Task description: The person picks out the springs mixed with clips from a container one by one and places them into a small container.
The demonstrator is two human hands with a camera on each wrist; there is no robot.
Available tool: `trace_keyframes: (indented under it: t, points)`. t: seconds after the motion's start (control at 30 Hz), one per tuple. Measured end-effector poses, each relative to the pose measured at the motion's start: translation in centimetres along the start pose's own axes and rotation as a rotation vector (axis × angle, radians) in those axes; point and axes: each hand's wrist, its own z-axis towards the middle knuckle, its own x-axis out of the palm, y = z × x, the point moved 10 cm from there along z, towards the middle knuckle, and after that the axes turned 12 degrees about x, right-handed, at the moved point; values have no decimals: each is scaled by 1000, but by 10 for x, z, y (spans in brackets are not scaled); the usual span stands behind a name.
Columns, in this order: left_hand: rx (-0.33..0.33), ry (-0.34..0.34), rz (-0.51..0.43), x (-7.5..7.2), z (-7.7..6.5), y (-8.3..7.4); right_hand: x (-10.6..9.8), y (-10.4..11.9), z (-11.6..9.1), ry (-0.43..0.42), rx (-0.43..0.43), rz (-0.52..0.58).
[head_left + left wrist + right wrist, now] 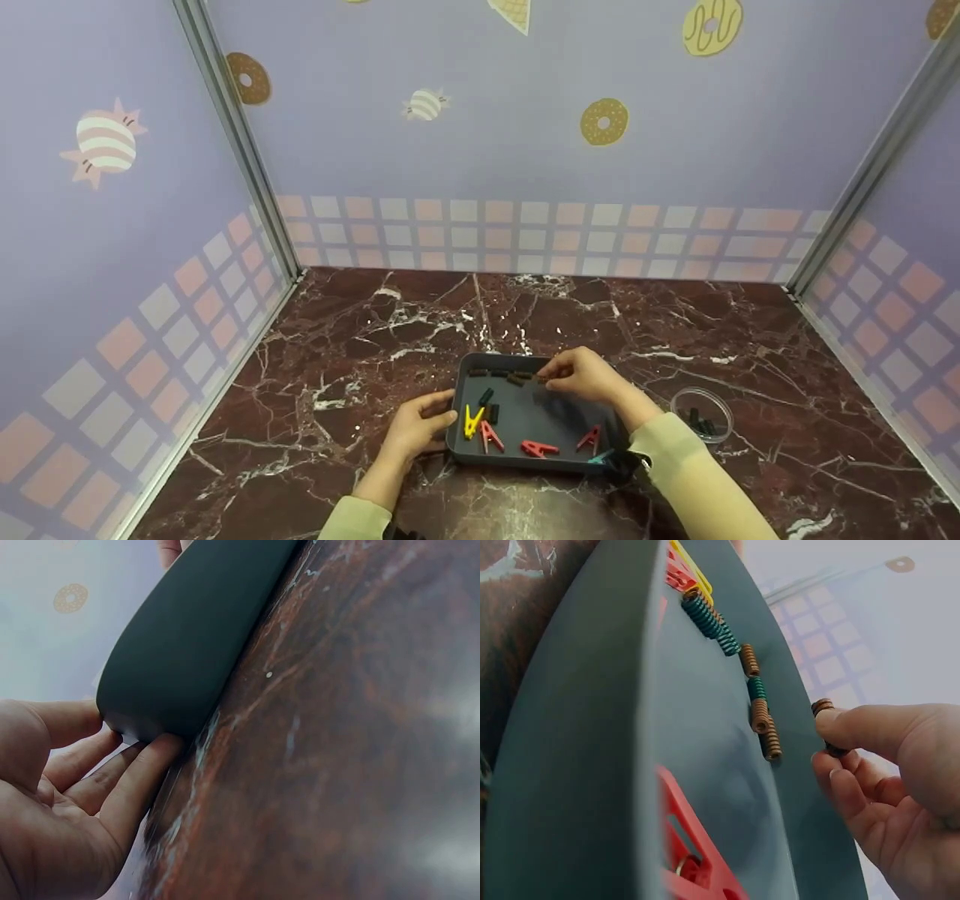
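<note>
A brown coil spring (822,705) is pinched between the thumb and fingers of my right hand (583,377), over the far side of a dark grey tray (555,409). Several brown springs and a green spring (757,690) lie in a row along the tray's far wall, partly end to end. Two more green springs (700,615) lie with a brown one near the tray's left end. My left hand (415,426) rests its spread fingertips and thumb on the left outer wall (172,667) of the tray.
A yellow clip (472,422), a red clip (538,448), two further red ones and a teal clip (601,457) lie along the tray's near side. Right of the tray stands a round clear container (726,409) with dark springs (703,424) inside. Patterned panels (525,232) enclose the marble-look table.
</note>
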Motion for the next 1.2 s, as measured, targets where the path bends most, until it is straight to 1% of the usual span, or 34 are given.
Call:
trace_keyframes:
  t: [0.37,0.67,0.97,1.2]
  points:
    - [-11,2,-22,1,0,0,-6,-5,-8,-11,-14,50]
    - [-4,14,-5,0,-1,0,-12,-4,-17,3,-23,98]
    - [-13,0,-31,1,0,1,-25,-1,-29,-36,-51,91]
    - [-16,-6,-51,1,1,3,-42,-7,-45,-60,-41,93]
